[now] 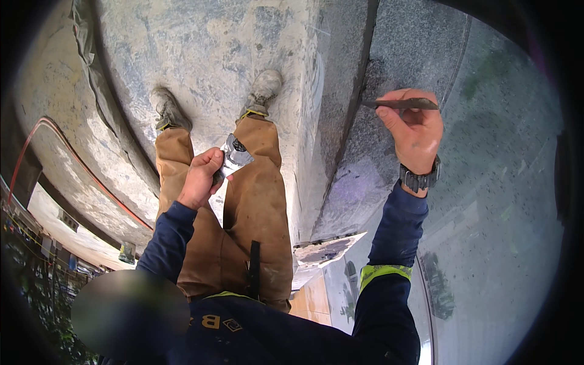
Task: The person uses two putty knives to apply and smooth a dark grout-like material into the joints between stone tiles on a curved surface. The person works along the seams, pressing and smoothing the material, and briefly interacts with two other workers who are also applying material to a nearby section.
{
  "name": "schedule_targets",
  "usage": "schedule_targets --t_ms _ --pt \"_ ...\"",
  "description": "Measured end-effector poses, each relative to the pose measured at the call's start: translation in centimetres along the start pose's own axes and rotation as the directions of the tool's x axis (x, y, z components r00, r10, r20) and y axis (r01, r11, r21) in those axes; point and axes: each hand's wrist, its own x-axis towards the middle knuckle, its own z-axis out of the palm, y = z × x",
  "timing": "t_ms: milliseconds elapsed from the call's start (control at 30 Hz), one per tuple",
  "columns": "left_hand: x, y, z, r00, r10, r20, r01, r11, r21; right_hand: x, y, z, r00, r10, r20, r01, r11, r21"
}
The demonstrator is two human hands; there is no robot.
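Observation:
My left hand [201,176] is closed around a silver putty knife [240,159] with a dark lump of paste [237,145] on its blade, held over my right thigh. My right hand [413,137] grips a narrow dark-bladed tool [395,103], its tip at or very near the dark joint [347,152] along a speckled grey band; I cannot tell whether it touches. Beside that band is a glossy glass-like panel [486,170].
I stand on a dusty concrete floor [182,42]. A red hose [91,170] and a long grey fabric strip [103,97] run along my left. A small container [126,252] stands at lower left. A pale board [322,249] lies near my right knee, at the band's lower end.

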Motion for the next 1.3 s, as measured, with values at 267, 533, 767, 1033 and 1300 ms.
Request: schedule_targets --t_ms 267,533,767,1033,1300 --pt "0.2 -0.1 -0.5 1.000 0.006 0.018 -0.006 1.000 -0.016 1.7 -0.9 0.5 0.992 -0.035 -0.121 0.021 0.994 -0.112" --pt "0.3 0.2 -0.2 1.000 -0.019 0.012 0.019 1.000 -0.019 1.8 -0.2 1.1 0.983 -0.116 -0.142 0.111 0.993 -0.039" --pt "0.8 -1.2 -1.1 1.000 0.003 -0.015 -0.003 0.999 -0.044 2.0 -0.2 1.6 0.970 -0.214 -0.112 0.168 0.930 -0.327" --pt "0.8 -0.9 -1.0 1.000 -0.016 0.002 0.016 0.999 -0.045 2.3 -0.3 2.2 0.930 -0.132 -0.342 0.038 0.962 -0.269" --pt "0.7 -0.7 -1.0 1.000 -0.030 0.009 0.030 0.999 -0.023 2.3 -0.7 2.2 0.882 -0.065 -0.467 0.027 0.996 -0.087"
